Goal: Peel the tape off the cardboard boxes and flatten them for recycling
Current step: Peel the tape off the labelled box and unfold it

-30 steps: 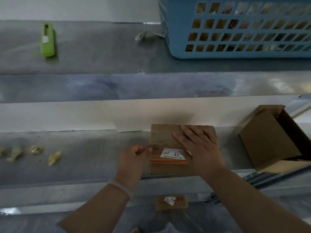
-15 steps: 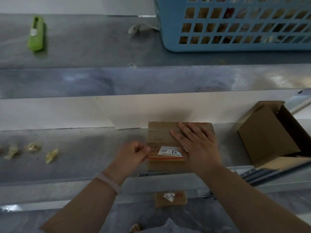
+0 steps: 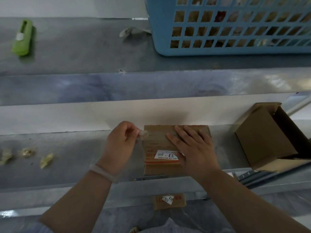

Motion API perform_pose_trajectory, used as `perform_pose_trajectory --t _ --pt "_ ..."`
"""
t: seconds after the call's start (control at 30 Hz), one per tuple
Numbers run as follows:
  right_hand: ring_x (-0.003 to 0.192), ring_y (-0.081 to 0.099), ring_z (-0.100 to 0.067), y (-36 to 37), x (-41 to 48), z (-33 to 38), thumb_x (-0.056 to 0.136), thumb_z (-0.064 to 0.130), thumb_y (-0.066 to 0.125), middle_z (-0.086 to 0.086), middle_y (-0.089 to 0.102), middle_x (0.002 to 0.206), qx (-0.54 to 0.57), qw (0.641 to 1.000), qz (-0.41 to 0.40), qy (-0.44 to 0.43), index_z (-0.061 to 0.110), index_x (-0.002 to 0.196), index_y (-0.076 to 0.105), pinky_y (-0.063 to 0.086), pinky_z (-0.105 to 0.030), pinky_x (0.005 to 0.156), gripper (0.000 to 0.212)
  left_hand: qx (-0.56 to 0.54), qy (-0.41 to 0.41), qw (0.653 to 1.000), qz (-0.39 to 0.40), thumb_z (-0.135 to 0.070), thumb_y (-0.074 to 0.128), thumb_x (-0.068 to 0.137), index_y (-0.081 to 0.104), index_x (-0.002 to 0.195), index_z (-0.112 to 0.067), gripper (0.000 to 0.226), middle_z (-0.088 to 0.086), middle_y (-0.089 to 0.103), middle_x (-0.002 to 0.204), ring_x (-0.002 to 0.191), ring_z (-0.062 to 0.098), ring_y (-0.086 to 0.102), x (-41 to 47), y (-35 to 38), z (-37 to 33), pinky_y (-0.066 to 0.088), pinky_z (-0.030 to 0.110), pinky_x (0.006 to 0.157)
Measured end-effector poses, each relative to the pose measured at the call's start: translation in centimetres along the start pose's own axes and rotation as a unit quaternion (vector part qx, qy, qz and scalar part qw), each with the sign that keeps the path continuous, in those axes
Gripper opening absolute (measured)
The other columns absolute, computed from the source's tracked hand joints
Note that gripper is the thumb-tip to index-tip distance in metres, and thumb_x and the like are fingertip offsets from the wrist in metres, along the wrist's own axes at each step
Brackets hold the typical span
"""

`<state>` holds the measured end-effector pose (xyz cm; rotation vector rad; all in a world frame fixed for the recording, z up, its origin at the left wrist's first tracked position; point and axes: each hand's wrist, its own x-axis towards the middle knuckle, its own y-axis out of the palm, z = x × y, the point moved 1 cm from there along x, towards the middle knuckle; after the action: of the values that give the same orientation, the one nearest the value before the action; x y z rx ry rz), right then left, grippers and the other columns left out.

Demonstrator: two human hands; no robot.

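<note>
A left hand (image 3: 120, 142) is pinching tape (image 3: 143, 133) off a cardboard box (image 3: 156, 140), the right hand (image 3: 193, 148), fingers spread flat, pinning it to the desk (image 3: 70, 148).

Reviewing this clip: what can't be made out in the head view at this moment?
- Blue basket: contents blurred behind its grid; top and right sides cut off.
- White label on flat box: print too small, partly under right hand.
- Tape pinched by left hand: transparent, its length unclear.
- Open box: interior dark.
</note>
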<state>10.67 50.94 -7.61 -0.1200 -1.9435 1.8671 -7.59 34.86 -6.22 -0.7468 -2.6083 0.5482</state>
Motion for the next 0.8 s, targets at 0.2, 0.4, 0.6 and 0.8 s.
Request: perform_pose_trajectory --t 0.2,0.4,0.6,0.8 --pt "0.14 0.036 -0.021 0.0 0.0 0.0 0.087 0.042 0.059 0.006 0.04 0.152 0.003 1.0 -0.001 0.001 0.041 0.145 0.037 0.029 -0.051 0.112 0.062 0.009 0.006 0.999 0.046 -0.022 0.079 0.074 0.048 0.09 -0.042 0.04 -0.021 0.069 0.081 0.073 -0.001 0.066 0.0 -0.2 1.3 0.052 0.014 0.063" --pt "0.137 0.041 -0.023 0.0 0.0 0.1 0.083 0.039 0.065 0.004 0.045 0.149 0.007 1.0 -0.024 -0.004 0.038 0.142 0.043 0.033 -0.052 0.109 0.063 -0.014 -0.004 0.998 0.067 -0.022 0.078 0.075 0.052 0.092 -0.051 0.043 -0.027 0.067 0.091 0.085 -0.004 0.065 0.1 0.5 1.6 0.051 0.014 0.073" --pt "0.138 0.041 -0.022 0.0 0.0 0.0 0.084 0.038 0.066 0.005 0.045 0.148 0.012 0.999 -0.03 -0.001 0.038 0.142 0.043 0.033 -0.052 0.109 0.063 0.152 0.105 0.98 0.07 -0.026 0.072 0.082 0.055 0.073 -0.032 0.02 -0.016 0.064 0.077 0.076 -0.005 0.06 1.0 0.1 0.2 0.043 0.006 0.06" --pt "0.138 0.041 -0.022 0.1 0.3 -0.1 0.085 0.04 0.064 0.004 0.045 0.148 0.009 1.0 -0.022 0.003 0.038 0.143 0.042 0.033 -0.052 0.109 0.062 0.113 0.075 0.991 0.017 -0.025 0.068 0.085 0.047 0.072 -0.027 0.024 -0.007 0.064 0.069 0.066 0.008 0.064 1.1 0.5 -0.2 0.056 0.036 0.06"
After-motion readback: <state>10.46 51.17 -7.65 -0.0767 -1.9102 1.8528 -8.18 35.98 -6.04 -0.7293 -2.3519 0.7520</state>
